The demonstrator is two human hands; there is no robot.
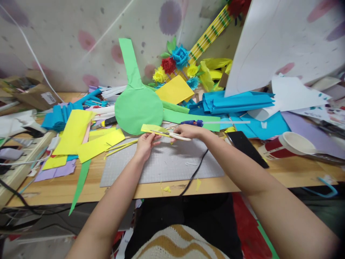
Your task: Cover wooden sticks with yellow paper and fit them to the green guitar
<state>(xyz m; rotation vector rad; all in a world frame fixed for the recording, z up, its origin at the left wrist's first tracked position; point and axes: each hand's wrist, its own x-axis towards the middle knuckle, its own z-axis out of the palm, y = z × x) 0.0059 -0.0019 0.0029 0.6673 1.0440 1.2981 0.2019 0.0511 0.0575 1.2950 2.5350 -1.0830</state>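
My left hand (146,144) pinches the lower left edge of a narrow yellow paper strip (153,128). In my right hand (185,131) is a pair of scissors (181,136) with white handles, its blades lying along the strip. Both hands are over a grey cutting mat (161,164). Just behind them lies a green paper disc (138,109) with a long green strip rising from its top. A blue glue gun (192,123) with a clear stick sits beyond my right hand. Thin yellow rolled sticks (121,147) rest left of my left hand.
Yellow paper sheets (101,144) cover the left side. On the right are a black phone (246,148), a red and white paper cup (288,144) and folded blue crepe paper (237,102). A black cable (196,173) crosses the mat's front edge. Paper flowers (180,55) stand at the back.
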